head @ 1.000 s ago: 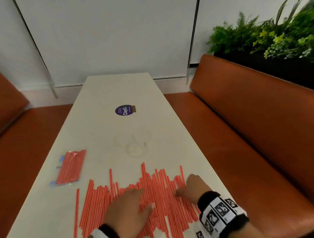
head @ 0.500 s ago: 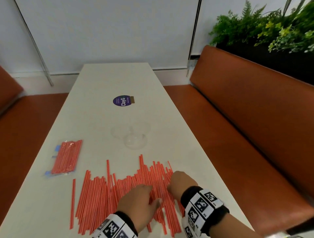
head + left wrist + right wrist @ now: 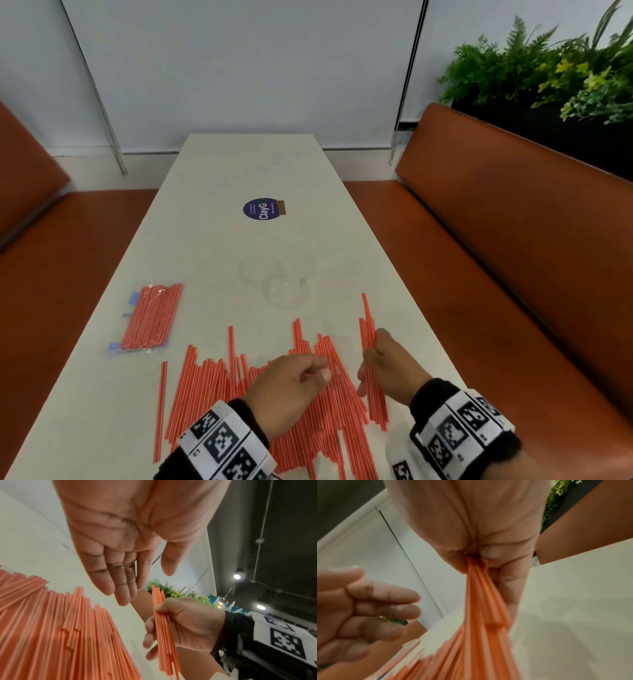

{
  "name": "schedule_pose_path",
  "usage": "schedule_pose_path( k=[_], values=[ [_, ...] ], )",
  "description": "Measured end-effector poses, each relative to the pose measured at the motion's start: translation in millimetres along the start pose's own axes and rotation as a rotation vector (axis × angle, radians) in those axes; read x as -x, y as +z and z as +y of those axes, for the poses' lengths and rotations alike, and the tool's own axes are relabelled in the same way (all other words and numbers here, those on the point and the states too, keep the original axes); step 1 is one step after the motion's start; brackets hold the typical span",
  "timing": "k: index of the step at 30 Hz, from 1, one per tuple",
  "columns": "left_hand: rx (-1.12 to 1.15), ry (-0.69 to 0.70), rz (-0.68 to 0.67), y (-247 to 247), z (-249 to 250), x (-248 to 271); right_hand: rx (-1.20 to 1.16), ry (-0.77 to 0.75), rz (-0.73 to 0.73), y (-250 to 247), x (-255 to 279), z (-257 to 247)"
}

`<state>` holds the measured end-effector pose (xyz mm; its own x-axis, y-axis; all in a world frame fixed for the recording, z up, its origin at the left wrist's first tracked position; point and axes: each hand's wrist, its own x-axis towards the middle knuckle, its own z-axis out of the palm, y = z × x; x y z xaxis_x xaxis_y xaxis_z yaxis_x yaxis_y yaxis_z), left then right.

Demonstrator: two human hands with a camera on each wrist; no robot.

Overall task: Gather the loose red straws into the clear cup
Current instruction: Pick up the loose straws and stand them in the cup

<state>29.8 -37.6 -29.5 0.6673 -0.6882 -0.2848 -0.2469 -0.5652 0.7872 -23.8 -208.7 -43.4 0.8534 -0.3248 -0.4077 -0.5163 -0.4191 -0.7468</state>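
The right hand point(image 3: 388, 368) grips a bundle point(image 3: 369, 346) of red straws, fingers and thumb curled round it, its far end raised off the table point(image 3: 212, 212). The left hand point(image 3: 287, 387) hovers palm down over the straws point(image 3: 212, 387) spread across the near end of the table, fingers straight, close together and holding nothing. The cup point(image 3: 286, 291) lies on its side just beyond the spread, apart from both hands. A packet point(image 3: 150, 317) of straws lies to the far left of the spread.
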Motion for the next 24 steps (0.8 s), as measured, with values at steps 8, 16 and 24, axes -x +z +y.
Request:
schedule_pose_path(
  k=[8, 16, 24],
  values=[
    [0.739, -0.101, 0.024, 0.2, 25.7, -35.4, 0.055, -0.400, 0.002, 26.6, 5.6, -46.6],
    [1.069, -0.101, 0.391, -8.7, 12.8, -50.2, 0.231, -0.426, 0.068, 44.1, -2.6, -53.5],
    [1.351, 0.056, 0.476, -29.8, 15.8, -47.8, -0.417, -0.117, -0.204, 41.1, 8.5, -37.2]
  ],
)
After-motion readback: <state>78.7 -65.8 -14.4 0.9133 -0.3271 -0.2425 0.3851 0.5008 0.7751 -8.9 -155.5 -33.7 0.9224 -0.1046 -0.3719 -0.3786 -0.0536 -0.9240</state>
